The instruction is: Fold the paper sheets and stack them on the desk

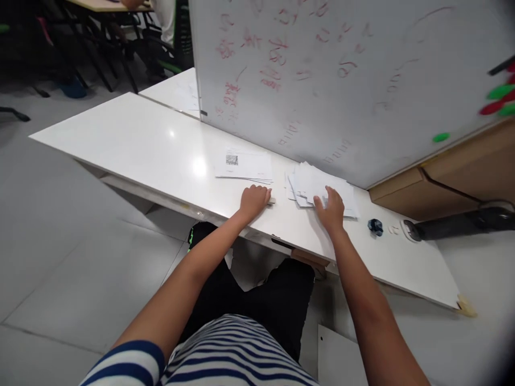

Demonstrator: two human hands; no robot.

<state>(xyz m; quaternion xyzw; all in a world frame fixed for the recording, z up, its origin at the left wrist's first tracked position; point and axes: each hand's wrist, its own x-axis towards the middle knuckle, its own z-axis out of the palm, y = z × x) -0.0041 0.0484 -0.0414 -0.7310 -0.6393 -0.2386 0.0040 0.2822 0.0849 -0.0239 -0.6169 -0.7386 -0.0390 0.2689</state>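
My left hand [255, 202] is curled up on the white table, closed around a small beige object [272, 201] whose end pokes out by the thumb. Its kind is hidden by the fingers. Just beyond it lies a flat pile of white sheets [247, 166] with a printed square code. My right hand [331, 209] rests at the near edge of a looser, fanned stack of white papers [317, 179], thumb and fingers apart. Part of the stack's print is covered by that hand.
The white table [148, 145] stands against a whiteboard [354, 96] with red writing. Right of the papers are a dark blue scrunched item [375, 227], small pale pieces [393, 230] and a black cylindrical object [450, 225]. Cardboard [454, 155] stands behind. A person [164, 21] sits far left.
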